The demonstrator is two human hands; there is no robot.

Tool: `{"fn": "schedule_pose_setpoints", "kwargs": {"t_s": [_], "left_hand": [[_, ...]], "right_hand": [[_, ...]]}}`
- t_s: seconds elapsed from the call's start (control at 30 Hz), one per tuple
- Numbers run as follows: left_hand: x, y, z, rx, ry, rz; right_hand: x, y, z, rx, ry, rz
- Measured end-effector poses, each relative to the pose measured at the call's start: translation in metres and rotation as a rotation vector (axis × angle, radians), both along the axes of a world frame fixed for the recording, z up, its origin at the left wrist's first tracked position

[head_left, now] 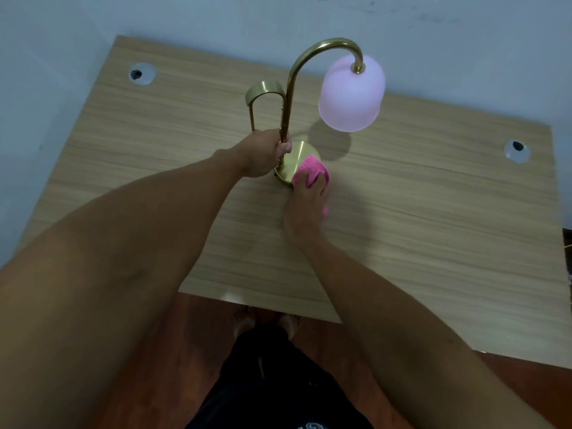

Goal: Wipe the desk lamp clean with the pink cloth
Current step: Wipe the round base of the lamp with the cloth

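A brass desk lamp (291,88) stands in the middle of the wooden desk, with a curved neck and a pale pink shade (351,94) hanging at its right. My left hand (263,153) grips the lower part of the lamp's stem. My right hand (306,205) holds the pink cloth (309,170) and presses it on the near right side of the round brass base (298,156). Part of the base is hidden under the cloth and my left hand.
The wooden desk (402,227) stands against a pale wall. Two round cable holes sit in it, one at the far left (141,74) and one at the right (517,151). A brown floor and my feet show below the near edge.
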State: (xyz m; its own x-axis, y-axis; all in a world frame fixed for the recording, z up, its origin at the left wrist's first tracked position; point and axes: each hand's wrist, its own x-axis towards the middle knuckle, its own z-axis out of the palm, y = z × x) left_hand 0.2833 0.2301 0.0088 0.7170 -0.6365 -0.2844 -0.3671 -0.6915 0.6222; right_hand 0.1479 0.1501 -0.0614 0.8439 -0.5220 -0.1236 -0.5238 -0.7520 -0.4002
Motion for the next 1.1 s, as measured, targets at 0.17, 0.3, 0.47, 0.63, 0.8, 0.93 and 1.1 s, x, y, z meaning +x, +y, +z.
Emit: {"fn": "schedule_pose_setpoints", "kwargs": {"t_s": [0.17,0.3,0.47,0.63,0.8,0.93,1.1], "left_hand": [[0.001,0.001,0.0,0.006,0.01,0.0],[0.001,0.001,0.0,0.02,0.022,0.001],[0.002,0.0,0.0,0.03,0.021,0.006],[0.0,-0.002,-0.001,0.02,0.031,0.009],[0.001,-0.001,-0.003,0.012,-0.007,0.002],[0.001,0.0,-0.002,0.02,-0.008,-0.003],[0.0,0.0,0.001,0.026,0.015,-0.004]], "right_hand": [[0.011,-0.009,-0.003,0.436,-0.161,-0.245],[0.008,-0.049,0.005,0.569,-0.316,-0.338],[0.021,-0.084,0.007,0.367,-0.548,-0.271],[0.05,-0.076,-0.009,0.171,-0.133,0.317],[0.012,-0.043,-0.018,0.06,0.047,0.302],[-0.003,0.006,-0.01,0.173,0.048,0.118],[-0.01,0.035,-0.004,0.34,-0.066,0.092]]}}
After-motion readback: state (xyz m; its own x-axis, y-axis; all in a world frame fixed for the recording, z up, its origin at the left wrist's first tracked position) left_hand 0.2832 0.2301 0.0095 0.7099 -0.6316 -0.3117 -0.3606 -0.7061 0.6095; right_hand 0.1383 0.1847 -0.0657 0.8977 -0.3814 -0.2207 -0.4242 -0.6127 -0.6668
